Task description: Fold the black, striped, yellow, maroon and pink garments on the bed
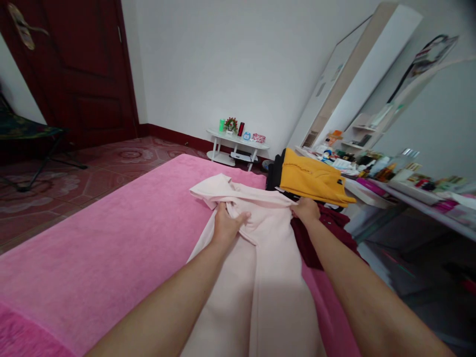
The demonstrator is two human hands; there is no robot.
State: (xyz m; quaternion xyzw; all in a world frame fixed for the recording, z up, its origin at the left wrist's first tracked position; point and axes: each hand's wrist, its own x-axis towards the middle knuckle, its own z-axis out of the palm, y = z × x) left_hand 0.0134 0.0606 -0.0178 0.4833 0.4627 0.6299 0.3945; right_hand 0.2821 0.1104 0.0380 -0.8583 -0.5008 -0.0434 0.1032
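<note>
A pale pink garment [260,277] lies lengthwise on a pink bed cover [96,248], its far end folded over. My left hand [226,223] is closed on a bunch of the fabric near that far end. My right hand [305,209] grips the garment's right far edge, fingers curled into the cloth. Beside the right hand lies a dark red garment [320,235]. Just beyond it sits a folded yellow garment [312,179] on top of something black [275,171].
A cluttered shelf of bottles and small items [390,173] runs along the right. A small white table [238,146] with ornaments stands at the far wall. A dark red door [82,69] and a folding chair [33,144] are at the left over tiled floor.
</note>
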